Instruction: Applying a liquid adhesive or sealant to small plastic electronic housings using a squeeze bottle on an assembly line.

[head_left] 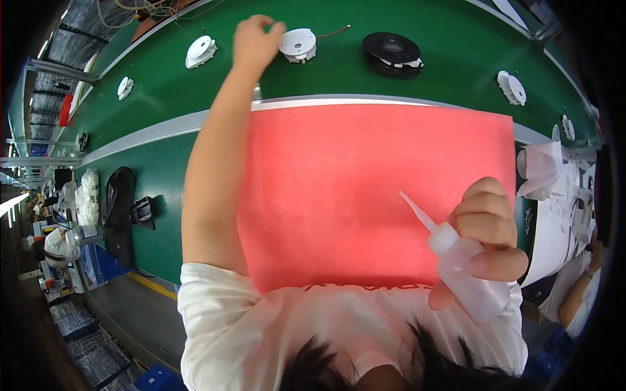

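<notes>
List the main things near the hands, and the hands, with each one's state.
Squeeze bottle: tilted, nozzle fitted
Long-wired white disc: lying flat, wire extending right
Left hand: beside that disc, contact unclear
Right hand: wrapped around that bottle
Black disc: black face up
Red sheet: spread flat

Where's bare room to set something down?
The red mat is bare between the left forearm and the squeeze bottle in the right hand; so is the far green surface from black disc rightward to paired white discs. Crowded: left hand beside white puck.
</notes>
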A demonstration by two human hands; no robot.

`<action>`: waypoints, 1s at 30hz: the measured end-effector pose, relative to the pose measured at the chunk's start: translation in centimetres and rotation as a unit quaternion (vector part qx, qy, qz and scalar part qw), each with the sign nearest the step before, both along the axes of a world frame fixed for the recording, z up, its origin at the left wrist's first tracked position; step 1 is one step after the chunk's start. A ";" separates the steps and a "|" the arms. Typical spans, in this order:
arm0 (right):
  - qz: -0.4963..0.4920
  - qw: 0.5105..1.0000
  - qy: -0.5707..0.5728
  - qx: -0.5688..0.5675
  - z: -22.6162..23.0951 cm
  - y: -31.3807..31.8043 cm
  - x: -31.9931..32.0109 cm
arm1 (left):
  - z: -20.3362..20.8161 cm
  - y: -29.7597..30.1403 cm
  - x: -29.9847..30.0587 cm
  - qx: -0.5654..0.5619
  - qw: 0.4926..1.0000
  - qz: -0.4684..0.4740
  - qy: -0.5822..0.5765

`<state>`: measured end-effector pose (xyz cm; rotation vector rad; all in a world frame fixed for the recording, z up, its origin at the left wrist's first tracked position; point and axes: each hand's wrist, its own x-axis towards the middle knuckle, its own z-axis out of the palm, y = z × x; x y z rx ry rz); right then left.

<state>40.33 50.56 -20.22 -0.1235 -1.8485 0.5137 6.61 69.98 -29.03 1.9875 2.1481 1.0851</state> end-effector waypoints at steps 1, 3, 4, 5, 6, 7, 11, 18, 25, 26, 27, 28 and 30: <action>-0.001 1.000 0.000 0.000 0.1 0.0 -0.1 | 0.0 0.1 -1.9 0.013 0.999 0.047 -0.020; -0.013 1.000 -0.017 -0.002 0.3 -0.1 -0.1 | 0.8 -0.4 -4.8 0.067 0.974 0.217 -0.005; -0.016 1.000 -0.018 -0.002 0.2 0.0 -0.1 | 0.8 -0.4 -5.8 0.101 0.955 0.278 -0.016; -0.011 1.000 -0.016 0.000 0.0 0.1 -0.3 | 0.8 -0.6 -7.2 0.135 0.930 0.342 -0.024; -0.010 1.000 -0.016 0.003 0.0 0.1 -0.3 | 0.7 -0.3 -9.3 0.136 0.930 0.341 -0.025; -0.009 1.000 -0.015 0.004 0.1 0.2 -0.4 | 0.5 0.3 -11.9 0.059 0.926 0.365 -0.074; -0.011 0.995 -0.083 0.054 0.1 0.6 -0.1 | 2.2 0.0 -13.1 -0.098 0.898 0.327 -0.277; -0.027 0.995 -0.077 0.054 -0.1 0.2 -0.1 | 1.4 -1.4 -8.0 0.060 0.774 0.101 -0.623; -0.009 0.996 -0.068 0.056 -0.4 0.7 -0.5 | 5.8 -10.4 1.2 0.057 0.727 0.036 -0.684; -0.009 0.996 -0.071 0.055 -0.1 0.6 -0.5 | 6.4 -11.6 2.2 0.027 0.717 -0.020 -0.696; -0.007 0.996 -0.075 0.054 0.0 0.6 -0.5 | 6.6 -12.8 3.1 -0.004 0.704 -0.075 -0.706; -0.006 0.996 -0.074 0.053 0.1 0.5 -0.5 | 6.5 -13.9 4.2 -0.004 0.704 -0.073 -0.706; 0.003 0.995 -0.097 0.020 0.4 0.3 -0.3 | 6.0 -16.2 6.6 -0.030 0.775 -0.171 -0.608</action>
